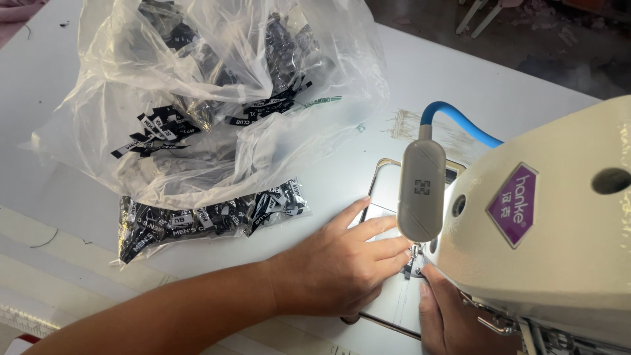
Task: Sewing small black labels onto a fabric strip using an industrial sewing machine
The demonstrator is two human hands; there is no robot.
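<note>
A small black woven label (414, 261) with white print lies on the smooth metal plate (384, 187) under the cream, glossy sewing machine head (559, 263), between the two hands. The left hand (335, 266) lies flat, palm down, fingers spread and pressing beside the label; the right hand (453, 319), mostly hidden under the machine, touches it with a fingertip, its grip not discernible. Crinkled clear plastic bags (217, 85) of similar labels sit well apart on the white table (46, 190).

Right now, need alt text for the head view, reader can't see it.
Two bare hands, left hand and right hand, press a small dark label under the head of a white sewing machine on a white table. A clear plastic bag of black labels lies left, behind the hands.
</note>
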